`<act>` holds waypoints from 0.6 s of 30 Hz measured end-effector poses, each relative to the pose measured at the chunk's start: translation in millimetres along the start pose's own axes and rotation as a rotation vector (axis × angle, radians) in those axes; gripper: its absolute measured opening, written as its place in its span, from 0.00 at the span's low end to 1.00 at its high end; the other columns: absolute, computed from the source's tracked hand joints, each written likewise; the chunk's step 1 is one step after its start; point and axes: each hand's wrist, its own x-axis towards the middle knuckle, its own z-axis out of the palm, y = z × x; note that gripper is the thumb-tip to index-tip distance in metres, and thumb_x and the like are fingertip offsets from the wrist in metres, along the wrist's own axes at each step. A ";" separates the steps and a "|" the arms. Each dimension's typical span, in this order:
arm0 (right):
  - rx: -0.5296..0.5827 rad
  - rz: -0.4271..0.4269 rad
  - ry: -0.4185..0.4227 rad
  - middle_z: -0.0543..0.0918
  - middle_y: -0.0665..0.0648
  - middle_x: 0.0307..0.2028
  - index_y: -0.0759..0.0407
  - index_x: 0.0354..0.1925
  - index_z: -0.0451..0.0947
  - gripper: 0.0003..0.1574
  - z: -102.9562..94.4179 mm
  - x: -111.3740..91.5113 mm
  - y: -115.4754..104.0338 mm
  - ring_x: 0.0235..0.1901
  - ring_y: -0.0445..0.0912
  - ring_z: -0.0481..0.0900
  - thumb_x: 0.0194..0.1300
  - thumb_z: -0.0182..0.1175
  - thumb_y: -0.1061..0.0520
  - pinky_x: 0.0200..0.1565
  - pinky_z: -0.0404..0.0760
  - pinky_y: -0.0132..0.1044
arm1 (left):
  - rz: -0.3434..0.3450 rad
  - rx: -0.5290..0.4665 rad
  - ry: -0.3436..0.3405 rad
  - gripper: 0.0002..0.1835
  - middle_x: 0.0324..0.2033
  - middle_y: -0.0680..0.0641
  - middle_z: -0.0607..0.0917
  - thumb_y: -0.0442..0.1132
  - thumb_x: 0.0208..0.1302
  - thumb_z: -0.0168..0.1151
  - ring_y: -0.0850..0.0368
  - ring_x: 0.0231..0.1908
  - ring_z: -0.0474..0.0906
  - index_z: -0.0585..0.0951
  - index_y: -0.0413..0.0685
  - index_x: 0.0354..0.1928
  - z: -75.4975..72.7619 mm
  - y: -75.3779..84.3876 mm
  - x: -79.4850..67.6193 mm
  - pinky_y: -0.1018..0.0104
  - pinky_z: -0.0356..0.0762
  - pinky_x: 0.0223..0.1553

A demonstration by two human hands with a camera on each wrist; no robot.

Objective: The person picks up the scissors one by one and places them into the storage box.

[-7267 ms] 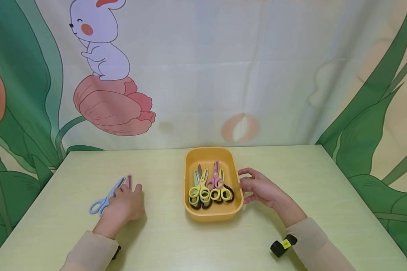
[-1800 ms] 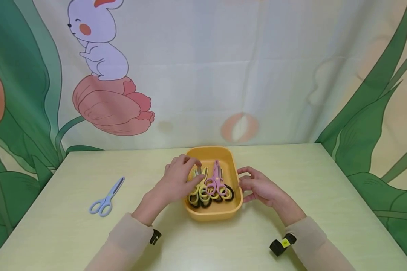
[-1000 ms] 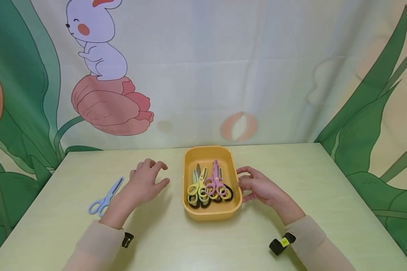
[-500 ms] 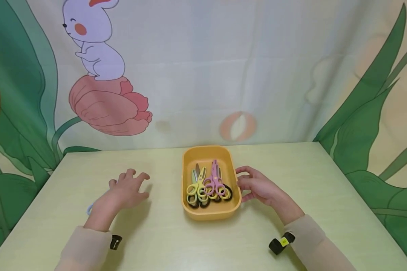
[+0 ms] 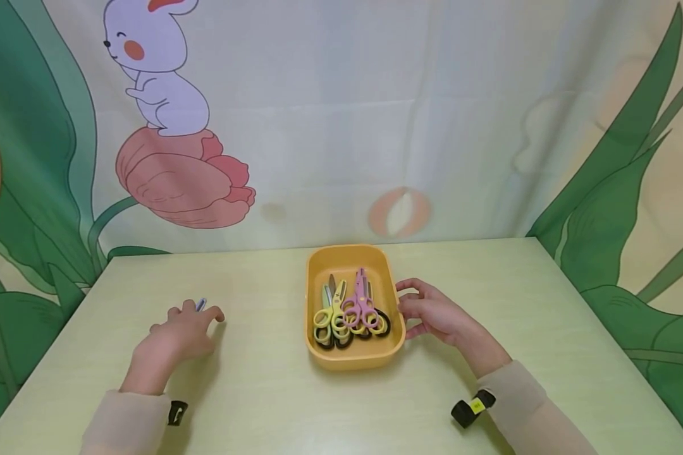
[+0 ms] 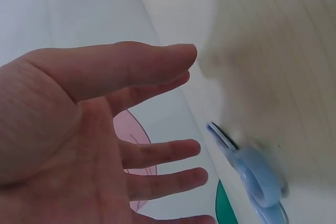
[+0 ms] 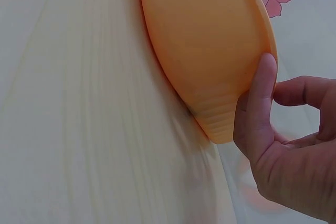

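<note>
My left hand [image 5: 176, 338] hovers over the left side of the table, fingers spread and nothing in them. Below it lies a pair of light blue scissors [image 6: 257, 177]; in the head view only the blade tip [image 5: 202, 304] shows past the fingers. My right hand [image 5: 438, 313] holds the right side of the orange-yellow tray [image 5: 355, 363]. In the right wrist view its thumb [image 7: 262, 87] presses the outer wall while a fingertip sits at the rim. Inside the tray lie several scissors, with pink scissors [image 5: 360, 306] on top and yellow scissors [image 5: 337, 306] to their left.
The light table [image 5: 279, 404] ends at a printed curtain [image 5: 319, 126] with a rabbit and flowers. A black band with a yellow tag [image 5: 475, 407] is at the right wrist, and a black strap [image 5: 176, 412] at the left.
The pink scissors by my left hand went into the tray, on top of the others. That hand then withdrew leftward and is now over the blue scissors. The right hand kept its place.
</note>
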 end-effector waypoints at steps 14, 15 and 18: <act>-0.005 0.000 -0.007 0.73 0.70 0.56 0.63 0.68 0.53 0.33 -1.8 1.7 1.3 0.39 0.48 0.81 0.70 0.51 0.61 0.32 0.87 0.40 | -0.008 -0.063 -0.015 0.28 0.51 0.24 0.64 0.36 0.54 0.65 0.32 0.45 0.67 0.70 0.45 0.58 2.5 -13.6 1.2 0.45 0.74 0.36; -0.005 0.000 -0.008 0.73 0.70 0.57 0.63 0.68 0.53 0.32 -1.8 1.7 1.2 0.39 0.48 0.81 0.70 0.51 0.61 0.32 0.87 0.40 | -0.010 -0.066 -0.006 0.29 0.51 0.23 0.64 0.36 0.54 0.65 0.31 0.45 0.67 0.70 0.45 0.59 2.8 -14.3 1.6 0.44 0.75 0.36; -0.005 0.002 -0.008 0.73 0.70 0.57 0.62 0.68 0.54 0.32 -1.8 1.7 1.2 0.39 0.48 0.81 0.70 0.51 0.61 0.32 0.87 0.40 | -0.025 -0.070 0.002 0.29 0.52 0.22 0.63 0.37 0.55 0.66 0.29 0.47 0.66 0.69 0.44 0.60 2.6 -16.8 3.8 0.42 0.75 0.37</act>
